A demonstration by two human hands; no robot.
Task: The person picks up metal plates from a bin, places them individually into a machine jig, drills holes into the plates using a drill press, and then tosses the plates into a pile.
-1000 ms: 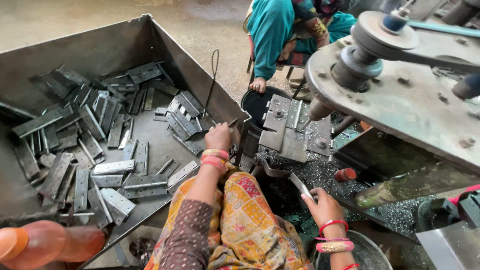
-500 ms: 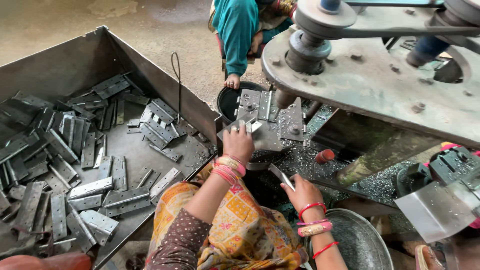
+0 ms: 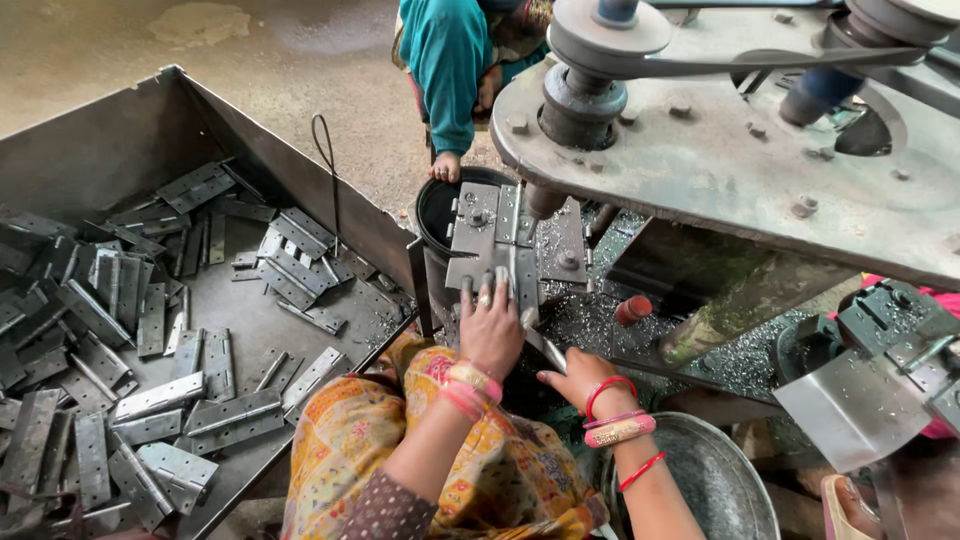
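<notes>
- I am seeing the left hand (image 3: 491,328) at centre frame, pressing fingers (image 3: 483,290) flat on a hinge plate (image 3: 487,262) sitting on the machine's jig block (image 3: 512,238); fingers are extended, not clenched.
- The right hand (image 3: 580,378), just right of centre, is pinching a second hinge (image 3: 545,349) between thumb and fingers.
- The metal bin (image 3: 150,140) filling the left of the frame is holding many loose hinges (image 3: 160,400).
- Another person's teal sleeve (image 3: 445,70) is showing at top centre.
- A steel bowl (image 3: 715,480) is sitting at lower right.

No packages, labels, signs or screens visible.
</notes>
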